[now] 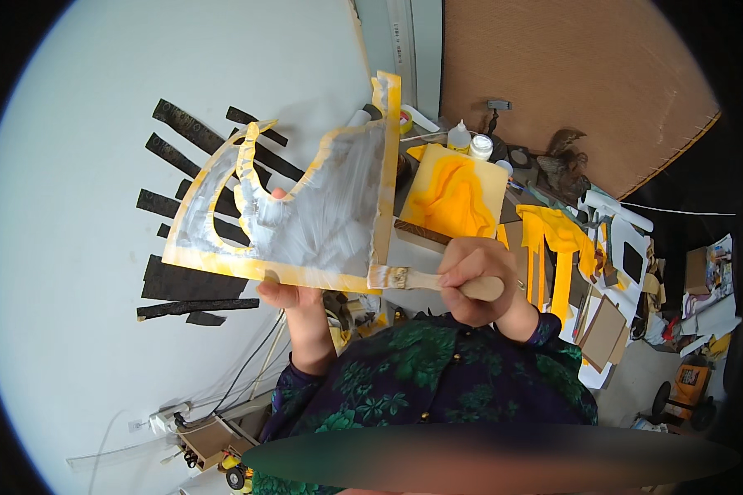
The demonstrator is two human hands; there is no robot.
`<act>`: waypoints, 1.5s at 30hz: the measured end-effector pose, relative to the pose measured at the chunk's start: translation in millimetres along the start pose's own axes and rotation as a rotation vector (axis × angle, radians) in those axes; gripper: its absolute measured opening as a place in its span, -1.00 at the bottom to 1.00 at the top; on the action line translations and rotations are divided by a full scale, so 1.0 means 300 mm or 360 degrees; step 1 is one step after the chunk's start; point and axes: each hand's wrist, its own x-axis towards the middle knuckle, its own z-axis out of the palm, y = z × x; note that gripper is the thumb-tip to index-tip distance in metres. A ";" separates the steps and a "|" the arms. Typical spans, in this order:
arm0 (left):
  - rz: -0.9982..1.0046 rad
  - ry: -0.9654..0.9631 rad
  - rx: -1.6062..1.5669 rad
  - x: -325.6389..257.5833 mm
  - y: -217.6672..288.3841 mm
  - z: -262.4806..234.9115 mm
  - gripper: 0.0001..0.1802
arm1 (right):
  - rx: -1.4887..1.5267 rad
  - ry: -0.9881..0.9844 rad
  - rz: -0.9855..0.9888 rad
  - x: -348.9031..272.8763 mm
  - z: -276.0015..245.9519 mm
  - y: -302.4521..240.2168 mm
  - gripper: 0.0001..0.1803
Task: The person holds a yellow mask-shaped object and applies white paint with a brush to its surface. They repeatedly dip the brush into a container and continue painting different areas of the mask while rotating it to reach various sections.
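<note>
My left hand (297, 300) holds up a flat cut-out panel (338, 206), grey with streaky white smears and yellow edges. The thumb shows at its lower edge, one fingertip shows in the curved notch, and the other fingers are hidden behind it. In my right hand (480, 276), closed round the pale wooden handle, is a flat paintbrush (392, 277). Its whitish bristles meet the panel's lower right corner.
Several black strips (194, 280) sit against the white wall on the left. Behind the panel stand a yellow-smeared board (456, 190), a white bottle (460, 136) and a white jar (480, 148). Yellow sheet pieces (557, 231) and a cardboard piece (603, 332) lie on the right.
</note>
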 end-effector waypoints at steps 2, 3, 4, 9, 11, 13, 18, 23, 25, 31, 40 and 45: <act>0.0014 -0.0015 -0.0011 0.005 0.004 0.016 0.33 | -0.0140 0.0015 0.0011 -0.021 -0.017 -0.007 -0.80; -0.0009 -0.0028 -0.0010 0.003 0.005 0.010 0.32 | -0.0131 0.0051 -0.0053 -0.025 -0.007 -0.014 -0.80; -0.0036 -0.0043 0.0002 0.001 0.011 -0.002 0.32 | -0.0114 0.0095 -0.0116 -0.024 0.014 -0.022 -0.80; -0.0043 -0.0041 -0.0026 -0.003 0.023 -0.005 0.31 | -0.0330 -0.0076 -0.0172 -0.020 0.057 -0.034 -0.77; -0.0037 -0.0022 -0.0069 -0.006 0.018 0.002 0.30 | -0.0365 0.0072 -0.0309 -0.039 0.058 -0.046 -0.75; -0.0040 -0.0078 -0.0079 -0.003 0.012 -0.011 0.29 | -0.0450 0.0107 -0.0345 -0.037 0.077 -0.056 -0.73; 0.0035 -0.0068 -0.0094 0.002 0.028 0.019 0.26 | -0.0518 0.0020 -0.0266 -0.044 0.128 -0.059 -0.72; 0.0020 -0.0037 -0.0157 0.002 0.027 0.026 0.25 | -0.0536 0.0105 -0.0304 -0.012 0.173 -0.072 -0.74; -0.0005 -0.0070 -0.0182 0.002 0.022 0.021 0.25 | -0.0509 0.0037 -0.0260 0.014 0.185 -0.067 -0.71; -0.0075 -0.0091 -0.0180 -0.018 0.011 -0.019 0.28 | -0.0452 0.0015 -0.0227 0.054 0.234 -0.074 -0.74; -0.0019 -0.0029 -0.0205 0.002 0.027 -0.011 0.30 | -0.0349 0.0282 -0.0170 -0.032 0.147 -0.041 -0.81; -0.0103 -0.0090 -0.0283 0.011 0.040 -0.028 0.30 | -0.0181 0.0342 -0.0359 -0.106 0.106 0.012 -0.75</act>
